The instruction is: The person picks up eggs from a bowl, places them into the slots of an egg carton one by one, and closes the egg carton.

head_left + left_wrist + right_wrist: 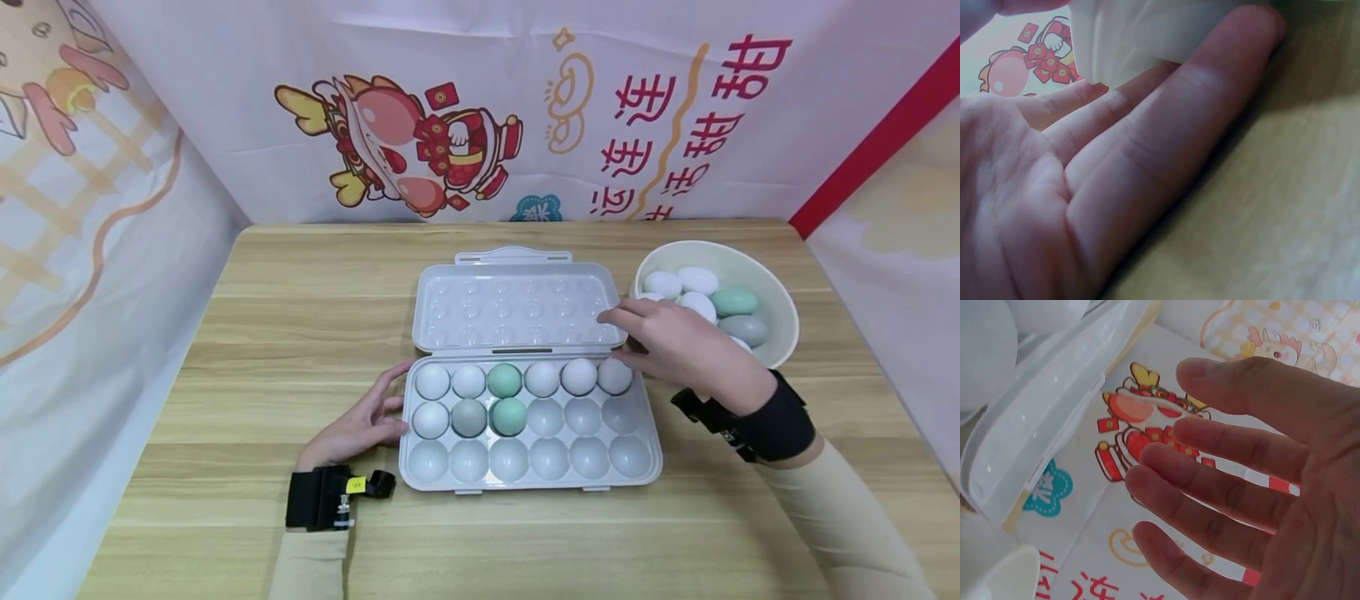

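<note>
An opened pale plastic egg carton (pixel 531 482) lies on the table, its lid (pixel 517 312) folded back. Mostly white eggs and one green egg (pixel 504 380) fill the row by the hinge. The middle row bears a white egg (pixel 431 419), a grey egg (pixel 468 417) and another green egg (pixel 509 416) at its left; its other hollows and the near row are bare. My left hand (pixel 360 425) rests against the carton's left side, fingers extended along it in the left wrist view. Nothing is in my right hand (pixel 675 346), spread over the right hinge end beside the bowl.
At the back right stands a cream bowl (pixel 783 321) with several white eggs, a green egg (pixel 733 302) and a grey egg (pixel 744 328). A printed cloth (pixel 300 183) hangs behind the wooden table (pixel 300 292), with more cloth at both sides.
</note>
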`<state>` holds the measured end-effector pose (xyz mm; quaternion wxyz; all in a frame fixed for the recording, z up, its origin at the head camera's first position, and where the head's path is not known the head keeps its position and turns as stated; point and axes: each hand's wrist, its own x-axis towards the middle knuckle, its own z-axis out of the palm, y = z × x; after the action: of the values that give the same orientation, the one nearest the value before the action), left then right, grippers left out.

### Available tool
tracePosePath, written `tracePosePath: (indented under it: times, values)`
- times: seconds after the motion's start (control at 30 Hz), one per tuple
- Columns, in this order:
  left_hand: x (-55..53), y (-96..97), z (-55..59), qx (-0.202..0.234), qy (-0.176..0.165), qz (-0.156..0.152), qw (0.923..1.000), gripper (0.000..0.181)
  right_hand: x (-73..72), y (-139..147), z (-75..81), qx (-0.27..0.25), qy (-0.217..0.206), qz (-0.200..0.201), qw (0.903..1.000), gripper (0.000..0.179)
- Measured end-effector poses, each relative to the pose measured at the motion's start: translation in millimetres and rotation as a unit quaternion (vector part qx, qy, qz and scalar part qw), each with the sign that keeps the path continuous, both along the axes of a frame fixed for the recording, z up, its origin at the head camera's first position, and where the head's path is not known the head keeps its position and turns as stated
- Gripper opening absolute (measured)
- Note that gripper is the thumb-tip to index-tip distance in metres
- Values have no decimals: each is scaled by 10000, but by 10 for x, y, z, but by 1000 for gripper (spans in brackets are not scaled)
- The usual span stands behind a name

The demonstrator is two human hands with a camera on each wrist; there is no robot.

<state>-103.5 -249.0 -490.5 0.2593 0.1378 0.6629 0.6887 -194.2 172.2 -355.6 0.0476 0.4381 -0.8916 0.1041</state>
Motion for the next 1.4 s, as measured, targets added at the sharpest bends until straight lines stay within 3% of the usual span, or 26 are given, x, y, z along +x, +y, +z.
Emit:
tracePosePath:
  times: [0.27, 0.47, 0.67, 0.97, 1.27, 1.4]
  values:
    - [13, -23, 1, -20, 10, 22, 10000, 85, -57, 164, 108, 200, -178, -635, 9976, 44]
    - [23, -30, 10, -27, 11, 28, 10000, 85, -147, 294, 161, 394, -440, -886, 9943, 47]
    - [33, -30, 14, 14, -7, 52, 10000, 84, -274, 414, 203, 691, -979, -1363, 9834, 50]
    - [20, -32, -10, 40, -18, 9, 10000, 84, -503, 601, 133, 1049, -1466, -1843, 9662, 51]
    - [-3, -30, -18, 18, 62, -40, 10000, 83, -717, 701, 68, 1155, -1832, -1772, 9601, 49]
    - [-14, -14, -15, 56, 25, -55, 10000, 83, -777, 750, 34, 1277, -2053, -1918, 9512, 47]
